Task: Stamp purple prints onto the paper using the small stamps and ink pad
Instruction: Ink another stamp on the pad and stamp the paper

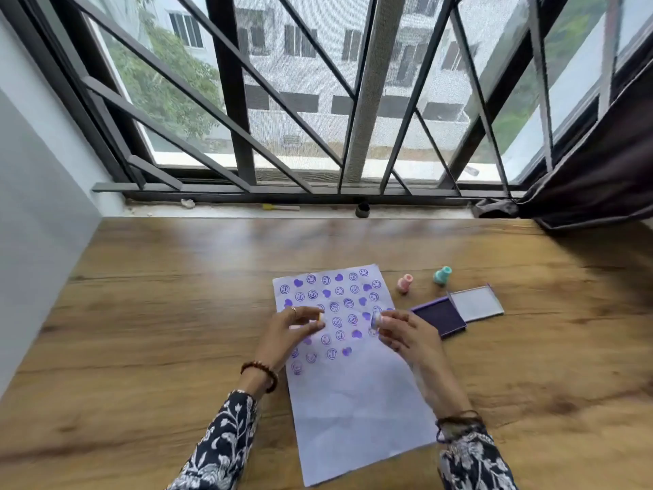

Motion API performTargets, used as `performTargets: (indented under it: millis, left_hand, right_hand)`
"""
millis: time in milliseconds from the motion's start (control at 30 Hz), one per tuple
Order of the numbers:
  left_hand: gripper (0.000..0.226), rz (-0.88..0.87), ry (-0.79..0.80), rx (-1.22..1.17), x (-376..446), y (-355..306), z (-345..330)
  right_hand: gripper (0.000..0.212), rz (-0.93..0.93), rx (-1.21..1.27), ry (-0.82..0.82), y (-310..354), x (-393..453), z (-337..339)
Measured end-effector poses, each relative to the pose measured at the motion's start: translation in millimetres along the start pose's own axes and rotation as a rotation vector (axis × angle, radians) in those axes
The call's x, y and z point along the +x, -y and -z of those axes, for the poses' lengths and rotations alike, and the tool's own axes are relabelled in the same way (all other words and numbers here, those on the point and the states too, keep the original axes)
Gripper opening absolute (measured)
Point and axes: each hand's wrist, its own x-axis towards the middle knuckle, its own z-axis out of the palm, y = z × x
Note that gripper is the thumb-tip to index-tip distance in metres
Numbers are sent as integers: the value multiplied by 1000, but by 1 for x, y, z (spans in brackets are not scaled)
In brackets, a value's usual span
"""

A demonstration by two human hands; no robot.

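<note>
A pale sheet of paper (353,394) lies on the wooden table, its far half covered with purple smiley and heart prints. My left hand (293,330) hovers over the paper's left side and pinches a small pale piece (321,317), likely a stamp cap. My right hand (403,330) holds a small stamp (375,319) on its side over the paper's right edge, its face turned left. Just right of it lies the open purple ink pad (440,316) with its lid (475,304) folded back. A pink stamp (404,282) and a teal stamp (442,275) stand beyond the pad.
The wooden table (159,313) ends at a window sill with a small dark pot (362,209) and a yellow-tipped stick (281,207). A grey wall (35,242) runs along the left. A dark curtain (593,171) hangs at the far right.
</note>
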Motion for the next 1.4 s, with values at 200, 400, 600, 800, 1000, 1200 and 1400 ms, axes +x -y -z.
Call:
performTargets:
  millis: [200, 400, 600, 800, 1000, 1200, 1400]
  left_hand:
    - [15, 187, 86, -455, -18, 8, -25]
    - [17, 151, 57, -506, -23, 0, -49]
    - [10, 30, 80, -99, -13, 1, -69]
    - [32, -53, 323, 172, 13, -16, -110]
    - [52, -79, 431, 298, 45, -23, -132]
    - [67, -32, 493, 276, 53, -12, -135]
    - [79, -44, 529, 260, 62, -9, -132]
  right_hand:
    - [26, 89, -26, 81, -8, -27, -3]
    - [12, 207, -82, 31, -3, -32, 10]
    - [9, 146, -205, -206, -2, -4, 60]
    - [14, 350, -822, -263, 0, 37, 80]
    - [14, 539, -1145, -229, -12, 50, 74]
    - [16, 676, -1413, -132, -18, 50, 73]
    - [16, 489, -1686, 124, 13, 77, 59]
